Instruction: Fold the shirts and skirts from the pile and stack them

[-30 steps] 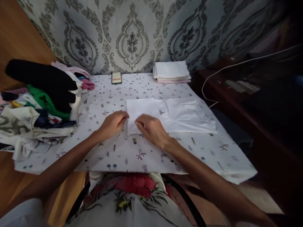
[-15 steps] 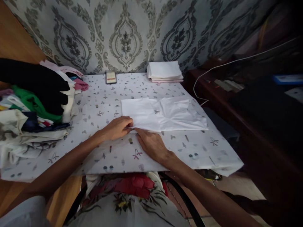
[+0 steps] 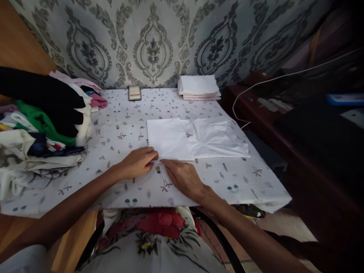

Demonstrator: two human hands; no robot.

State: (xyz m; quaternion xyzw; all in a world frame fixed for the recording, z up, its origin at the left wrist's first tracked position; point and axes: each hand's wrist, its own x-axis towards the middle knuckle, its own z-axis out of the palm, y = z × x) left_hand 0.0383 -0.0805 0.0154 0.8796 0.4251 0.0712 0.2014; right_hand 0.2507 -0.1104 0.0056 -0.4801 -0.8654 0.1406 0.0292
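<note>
A white garment lies folded into a long shape on the table, smooth at its left part and wrinkled at its right. My left hand is closed at its near left corner, fingers curled and pinching the fabric. Close beside it, my right hand has its fingertips at the near edge of the same garment, fingers pressed together. The right thumb is mostly hidden. A narrow strip of the white fabric shows between the two hands.
A heap of mixed clothes covers the table's left side. At the back stand a small framed card and a stack of folded white cloths. The patterned tablecloth reaches the front edge. To the right, a white cable hangs by dark furniture.
Both hands have drawn slightly toward me along with the garment's near left edge. The left part of the garment now lies flatter and reaches a bit nearer.
</note>
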